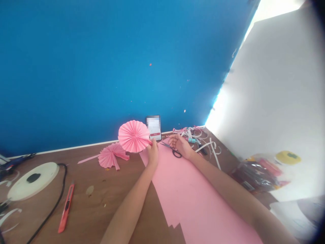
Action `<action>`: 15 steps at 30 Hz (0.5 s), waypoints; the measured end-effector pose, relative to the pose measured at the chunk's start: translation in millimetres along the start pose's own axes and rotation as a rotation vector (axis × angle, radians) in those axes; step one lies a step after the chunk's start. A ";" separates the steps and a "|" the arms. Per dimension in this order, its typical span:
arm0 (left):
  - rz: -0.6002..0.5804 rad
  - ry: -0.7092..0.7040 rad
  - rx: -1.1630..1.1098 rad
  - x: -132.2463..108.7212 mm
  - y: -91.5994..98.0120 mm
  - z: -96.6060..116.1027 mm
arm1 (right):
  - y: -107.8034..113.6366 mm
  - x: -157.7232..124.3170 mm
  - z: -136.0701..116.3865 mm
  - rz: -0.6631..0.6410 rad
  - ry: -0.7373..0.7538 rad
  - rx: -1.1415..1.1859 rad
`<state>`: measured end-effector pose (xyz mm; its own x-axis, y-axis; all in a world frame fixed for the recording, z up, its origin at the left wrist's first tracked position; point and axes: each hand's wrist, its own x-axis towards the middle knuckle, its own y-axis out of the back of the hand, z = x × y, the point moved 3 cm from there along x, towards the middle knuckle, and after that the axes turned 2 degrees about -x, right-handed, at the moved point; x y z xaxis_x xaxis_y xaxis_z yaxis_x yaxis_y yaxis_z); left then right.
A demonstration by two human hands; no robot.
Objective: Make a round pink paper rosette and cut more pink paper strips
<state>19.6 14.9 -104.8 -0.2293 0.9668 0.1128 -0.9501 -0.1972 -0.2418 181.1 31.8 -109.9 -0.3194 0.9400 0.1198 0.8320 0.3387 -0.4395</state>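
Note:
My left hand (153,154) is closed on the right edge of a pleated pink paper rosette (134,135), which it holds up as a nearly full round disc. A second pink paper fan (111,156), only partly spread, lies on the table just left of it. My right hand (180,145) rests palm up over a large pink paper sheet (182,193), its fingers loosely curled and slightly apart, with nothing visible in them. Beside and partly under that hand lie dark-handled scissors (177,154), their blades pointing to the upper left.
Against the blue wall leans a phone (155,135). Paper strips (210,145) are heaped at the back right. On the left lie a red box cutter (66,208), a white round device (34,181) and a black cable (59,200). A plastic bag (259,173) sits at the right.

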 end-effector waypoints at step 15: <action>0.421 -0.197 -0.247 22.3 29.2 14.9 | -8.7 -3.6 -0.3 -0.019 0.042 -0.325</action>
<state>-16.4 28.3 -94.9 -0.6389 0.7582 0.1301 -0.6942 -0.4952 -0.5224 175.1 25.4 -106.2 -0.3230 0.9319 0.1653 0.9293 0.3454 -0.1309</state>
